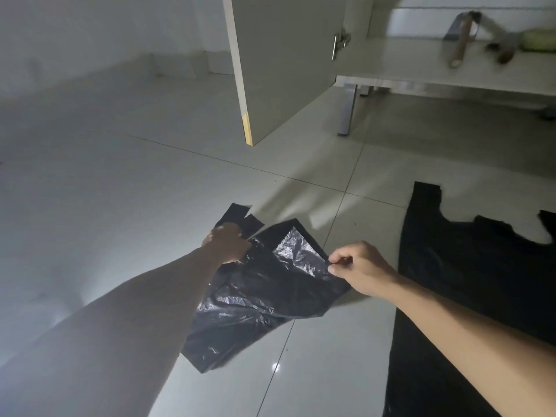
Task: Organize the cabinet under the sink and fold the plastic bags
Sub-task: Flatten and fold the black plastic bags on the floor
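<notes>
Two hands, the left hand and right hand, pinched one black bag above the floor; thin plastic could slip free.

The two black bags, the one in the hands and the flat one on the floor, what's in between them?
Only bare floor tile in the head view, plus the right hand pinching the held bag beside the flat bag.
</notes>
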### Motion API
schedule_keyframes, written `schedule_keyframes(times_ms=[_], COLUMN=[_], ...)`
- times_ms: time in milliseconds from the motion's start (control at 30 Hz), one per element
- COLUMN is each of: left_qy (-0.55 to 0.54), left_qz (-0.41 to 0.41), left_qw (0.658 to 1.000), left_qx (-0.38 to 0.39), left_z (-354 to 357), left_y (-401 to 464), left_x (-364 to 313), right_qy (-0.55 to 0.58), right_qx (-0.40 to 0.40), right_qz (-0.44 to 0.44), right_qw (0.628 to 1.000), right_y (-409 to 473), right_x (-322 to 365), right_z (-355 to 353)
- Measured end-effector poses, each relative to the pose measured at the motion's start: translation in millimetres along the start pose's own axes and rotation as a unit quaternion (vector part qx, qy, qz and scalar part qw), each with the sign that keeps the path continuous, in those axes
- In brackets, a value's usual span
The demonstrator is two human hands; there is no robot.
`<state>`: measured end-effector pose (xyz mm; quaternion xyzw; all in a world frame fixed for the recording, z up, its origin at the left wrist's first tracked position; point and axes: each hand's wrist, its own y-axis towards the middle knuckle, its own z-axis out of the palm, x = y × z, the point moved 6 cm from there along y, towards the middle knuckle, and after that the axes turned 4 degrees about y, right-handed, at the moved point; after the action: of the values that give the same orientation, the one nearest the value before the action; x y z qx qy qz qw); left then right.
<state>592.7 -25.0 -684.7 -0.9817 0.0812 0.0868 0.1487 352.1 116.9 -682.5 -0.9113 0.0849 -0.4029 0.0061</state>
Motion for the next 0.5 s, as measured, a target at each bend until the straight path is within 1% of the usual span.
schedule_keyframes(times_ms=[100, 167, 233, 333, 400, 500], left_qy=[-0.008, -0.001, 0.003, 0.044, 0.077, 0.09], left_qz=[0.021, 0.032, 0.02, 0.006, -0.016, -0.046], left_qw=[1.0, 0.999, 1.0, 0.997, 0.991, 0.982], left_qx=[0.011, 0.01, -0.008, -0.057, -0.105, -0.161], left_z=[-0.8, -0.3, -0.4, -9.4, -24.5, -45.2], left_y=[1.3, -0.4, -2.1, -8.6, -14.8, -21.7], left_x=[-4.7, -7.1, -5.0, -6.3, -6.2, 0.8], right_qy=[0.06, 0.103, 0.124, 0.16, 0.16, 0.181], right_qx=[-0.011, 0.0, 0.01, 0.015, 0.0, -0.006], right_qz=[-0.025, -0.011, 0.011, 0.035, 0.048, 0.058], right_qw=[0.998, 0.995, 0.992, 0.986, 0.986, 0.982], right_y=[-18.9, -32.4, -45.9, -61.6, -67.5, -74.0], right_x=[4.5, 5.5, 6.9, 5.4, 0.8, -4.6], right_z=[-8.6, -14.9, -21.0, -30.7, -42.5, -61.2])
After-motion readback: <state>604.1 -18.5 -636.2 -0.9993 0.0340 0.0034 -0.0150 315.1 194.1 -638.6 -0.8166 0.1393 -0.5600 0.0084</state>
